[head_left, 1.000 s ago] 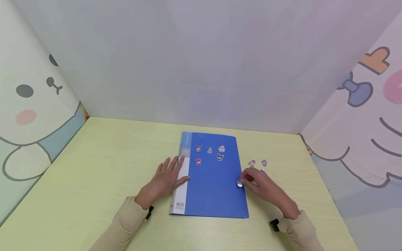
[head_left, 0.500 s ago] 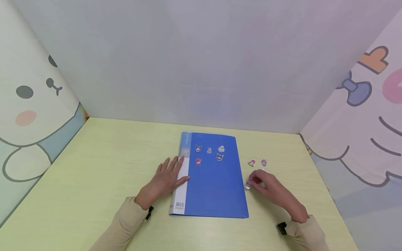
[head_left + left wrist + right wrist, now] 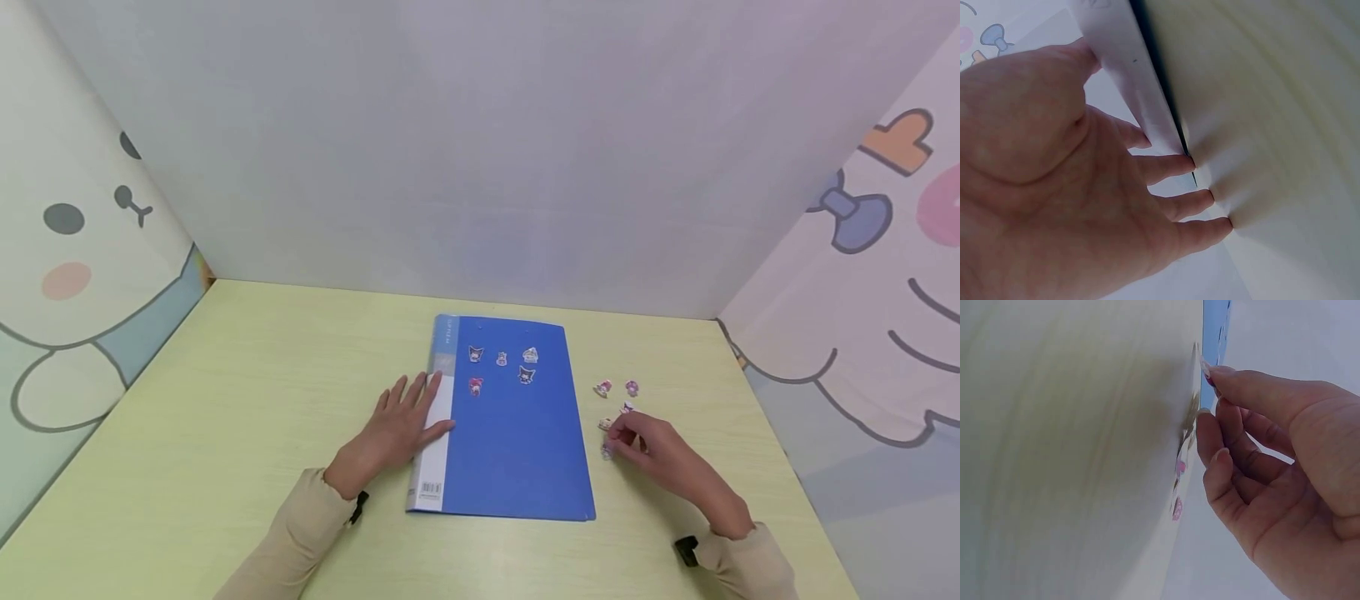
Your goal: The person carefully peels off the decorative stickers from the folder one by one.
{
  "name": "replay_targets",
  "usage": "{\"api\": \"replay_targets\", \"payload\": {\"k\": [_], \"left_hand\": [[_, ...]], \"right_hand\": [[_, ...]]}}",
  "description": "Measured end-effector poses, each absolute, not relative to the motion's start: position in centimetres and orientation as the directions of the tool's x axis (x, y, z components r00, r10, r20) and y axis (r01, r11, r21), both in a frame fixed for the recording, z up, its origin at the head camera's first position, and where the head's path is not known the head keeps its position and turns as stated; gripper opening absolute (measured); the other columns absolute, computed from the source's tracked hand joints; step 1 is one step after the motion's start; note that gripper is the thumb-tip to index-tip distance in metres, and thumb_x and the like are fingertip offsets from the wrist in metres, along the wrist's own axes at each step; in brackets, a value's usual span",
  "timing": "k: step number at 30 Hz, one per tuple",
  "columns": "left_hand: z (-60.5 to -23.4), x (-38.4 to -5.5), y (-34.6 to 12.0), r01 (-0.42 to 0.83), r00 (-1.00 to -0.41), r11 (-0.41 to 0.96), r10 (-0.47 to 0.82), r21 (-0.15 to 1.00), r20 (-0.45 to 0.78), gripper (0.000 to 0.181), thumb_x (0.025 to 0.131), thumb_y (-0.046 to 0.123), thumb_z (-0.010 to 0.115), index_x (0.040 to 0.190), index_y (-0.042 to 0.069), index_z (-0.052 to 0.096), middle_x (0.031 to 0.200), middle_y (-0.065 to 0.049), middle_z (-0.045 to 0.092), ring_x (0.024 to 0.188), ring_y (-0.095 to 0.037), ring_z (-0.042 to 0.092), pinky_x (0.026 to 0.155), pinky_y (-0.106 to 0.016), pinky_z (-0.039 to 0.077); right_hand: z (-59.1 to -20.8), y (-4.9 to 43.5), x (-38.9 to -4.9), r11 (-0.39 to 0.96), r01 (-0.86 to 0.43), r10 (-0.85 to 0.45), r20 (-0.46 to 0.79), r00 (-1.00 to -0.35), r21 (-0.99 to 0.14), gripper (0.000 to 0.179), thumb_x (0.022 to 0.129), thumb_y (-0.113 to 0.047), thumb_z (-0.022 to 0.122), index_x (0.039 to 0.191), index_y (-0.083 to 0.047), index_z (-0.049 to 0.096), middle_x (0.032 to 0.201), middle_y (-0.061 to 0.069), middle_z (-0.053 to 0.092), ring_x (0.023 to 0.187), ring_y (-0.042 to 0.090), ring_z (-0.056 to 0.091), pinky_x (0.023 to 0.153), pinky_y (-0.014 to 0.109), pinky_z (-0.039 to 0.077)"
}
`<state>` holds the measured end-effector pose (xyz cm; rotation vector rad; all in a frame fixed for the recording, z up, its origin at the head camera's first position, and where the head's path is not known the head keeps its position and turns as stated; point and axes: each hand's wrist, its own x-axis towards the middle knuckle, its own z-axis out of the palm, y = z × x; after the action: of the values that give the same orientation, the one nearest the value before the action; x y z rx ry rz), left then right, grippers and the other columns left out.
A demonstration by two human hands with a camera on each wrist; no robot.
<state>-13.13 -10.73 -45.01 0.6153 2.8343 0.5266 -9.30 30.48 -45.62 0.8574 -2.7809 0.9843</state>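
Observation:
A blue binder (image 3: pixel 517 450) lies on the table with several small cartoon stickers (image 3: pixel 527 375) on its upper cover. My left hand (image 3: pixel 386 442) rests with spread fingers across its white spine label (image 3: pixel 431 450); in the left wrist view some fingertips (image 3: pixel 1222 226) reach past the spine's edge to the tabletop. Right of the binder, low over the table, my right hand (image 3: pixel 648 450) pinches a small sticker (image 3: pixel 607 451) between thumb and forefinger. The right wrist view shows that sticker (image 3: pixel 1206 367) at the thumb tip, the other fingers curled loosely.
Several loose stickers (image 3: pixel 603 388) lie on the pale yellow table (image 3: pixel 300 358) beyond my right hand. A plain pale wall covering (image 3: pixel 480 167) stands behind the table, and cartoon-printed sheets (image 3: pixel 847 275) flank it on both sides.
My right hand has moved right with the sticker, from the binder's right edge to the bare table beside it. Loose stickers it covered now show. My left hand has stayed in place.

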Motion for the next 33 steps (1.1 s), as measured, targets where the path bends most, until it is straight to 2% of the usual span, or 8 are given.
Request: {"api": "replay_targets", "payload": {"k": [13, 21, 28, 33], "left_hand": [[-45.02, -13.2, -10.81, 0.369, -0.894, 0.843, 0.438, 0.392, -0.1, 0.078, 0.104, 0.043, 0.058, 0.162, 0.002, 0.025, 0.162, -0.028, 0.029, 0.148, -0.055, 0.023, 0.116, -0.07, 0.022], [-45.13, -13.25, -10.88, 0.371, -0.893, 0.839, 0.44, 0.398, -0.095, 0.078, 0.104, 0.043, 0.058, 0.161, 0.002, 0.026, 0.162, -0.028, 0.03, 0.147, -0.056, 0.024, 0.116, -0.07, 0.022], [-45.2, -13.33, -10.84, 0.369, -0.894, 0.842, 0.437, 0.394, -0.097, 0.078, 0.104, 0.044, 0.058, 0.162, 0.002, 0.026, 0.162, -0.028, 0.03, 0.147, -0.055, 0.024, 0.115, -0.07, 0.023], [-45.43, -13.43, -10.82, 0.369, -0.894, 0.841, 0.437, 0.395, -0.096, 0.079, 0.104, 0.045, 0.058, 0.162, 0.002, 0.026, 0.162, -0.028, 0.03, 0.147, -0.055, 0.024, 0.115, -0.071, 0.023]], "right_hand": [[-45.63, 30.89, -9.31, 0.633, -0.558, -0.503, 0.262, -0.823, -0.536, 0.025, 0.082, 0.012, 0.079, 0.091, -0.009, 0.068, 0.082, -0.008, 0.064, 0.072, 0.002, 0.055, 0.06, 0.022, 0.05], [-45.51, 30.79, -9.38, 0.68, -0.52, -0.468, 0.239, -0.851, -0.518, 0.021, 0.085, 0.005, 0.08, 0.091, -0.01, 0.066, 0.083, -0.01, 0.06, 0.073, 0.002, 0.054, 0.061, 0.023, 0.051], [-45.91, 30.94, -9.55, 0.649, -0.584, -0.501, 0.303, -0.811, -0.488, 0.025, 0.081, 0.008, 0.081, 0.09, -0.01, 0.067, 0.083, -0.008, 0.061, 0.072, 0.003, 0.056, 0.06, 0.022, 0.051], [-45.86, 30.96, -9.73, 0.66, -0.573, -0.501, 0.285, -0.817, -0.486, 0.023, 0.082, 0.008, 0.08, 0.091, -0.01, 0.068, 0.083, -0.008, 0.061, 0.073, 0.002, 0.057, 0.06, 0.022, 0.051]]}}
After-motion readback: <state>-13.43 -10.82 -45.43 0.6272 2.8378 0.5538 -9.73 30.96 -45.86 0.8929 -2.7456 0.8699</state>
